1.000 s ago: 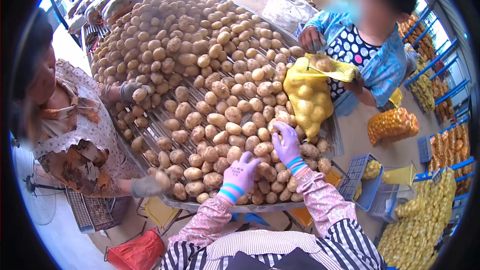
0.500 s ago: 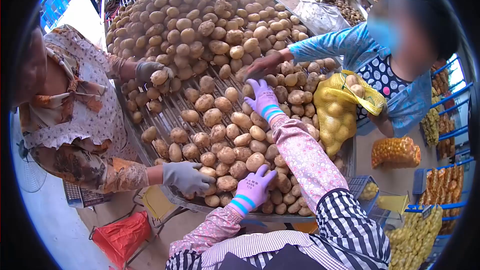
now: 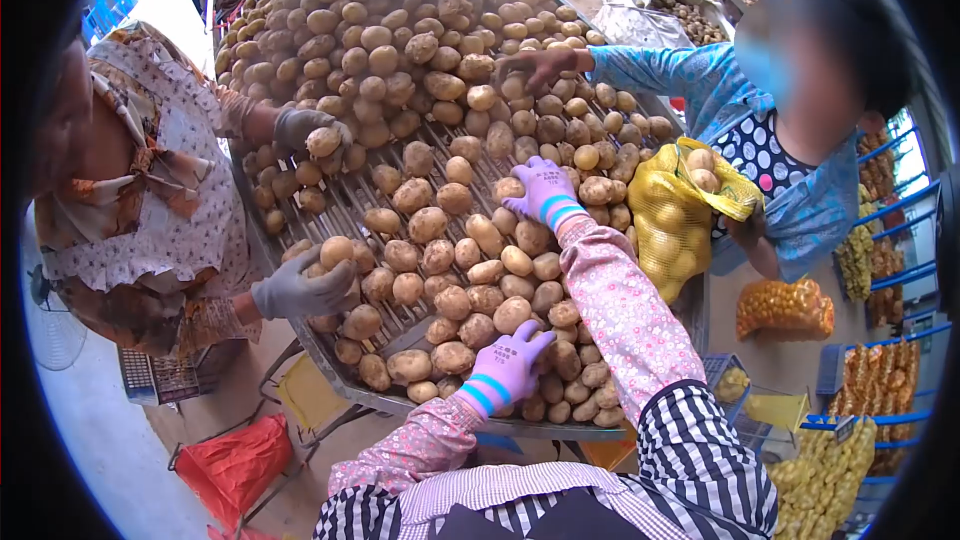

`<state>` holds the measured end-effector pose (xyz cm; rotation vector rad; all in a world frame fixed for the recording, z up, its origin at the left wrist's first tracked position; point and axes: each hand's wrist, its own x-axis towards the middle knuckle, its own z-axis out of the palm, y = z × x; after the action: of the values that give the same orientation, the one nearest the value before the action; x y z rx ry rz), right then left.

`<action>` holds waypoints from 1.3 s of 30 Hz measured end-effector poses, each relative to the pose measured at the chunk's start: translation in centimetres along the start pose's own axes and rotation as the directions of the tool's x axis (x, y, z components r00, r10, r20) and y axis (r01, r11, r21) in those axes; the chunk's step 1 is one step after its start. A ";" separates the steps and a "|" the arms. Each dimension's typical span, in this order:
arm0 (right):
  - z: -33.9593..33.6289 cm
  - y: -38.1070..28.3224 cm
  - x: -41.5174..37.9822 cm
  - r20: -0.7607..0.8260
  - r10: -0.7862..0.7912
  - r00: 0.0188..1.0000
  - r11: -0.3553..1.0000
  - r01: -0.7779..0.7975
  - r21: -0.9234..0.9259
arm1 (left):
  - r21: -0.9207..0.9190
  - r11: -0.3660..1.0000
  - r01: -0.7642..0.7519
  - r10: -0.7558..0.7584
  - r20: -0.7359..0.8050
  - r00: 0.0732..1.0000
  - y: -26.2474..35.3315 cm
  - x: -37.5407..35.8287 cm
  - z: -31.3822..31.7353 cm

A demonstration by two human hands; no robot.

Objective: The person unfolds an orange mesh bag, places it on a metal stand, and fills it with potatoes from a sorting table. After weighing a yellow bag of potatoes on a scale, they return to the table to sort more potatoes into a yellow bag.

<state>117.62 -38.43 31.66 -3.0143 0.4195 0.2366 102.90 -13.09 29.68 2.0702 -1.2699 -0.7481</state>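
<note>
Currently left hand point(image 3: 507, 364), right hand point(image 3: 543, 189), purple-gloved, amid potatoes point(image 3: 428, 224).

Potatoes point(image 3: 428, 224) lie heaped across a slatted table point(image 3: 345, 210).

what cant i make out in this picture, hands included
All in the head view:
- What the left hand grips: its own back hides the palm
- What the right hand grips: likewise
- Bottom of the potato heap: covered by upper layers
- Left-side co-worker: head partly cut off by dark picture edge
</note>
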 end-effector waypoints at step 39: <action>1.7 0.7 -8.0 0.109 -0.092 0.990 0.994 0.084 0.075 | -0.045 0.999 -0.010 0.008 -0.049 0.999 -0.9 -1.3 -0.1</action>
<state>109.60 -36.85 31.21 -2.9238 0.2775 0.3742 102.99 -11.58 29.35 2.0332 -1.2241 -0.7120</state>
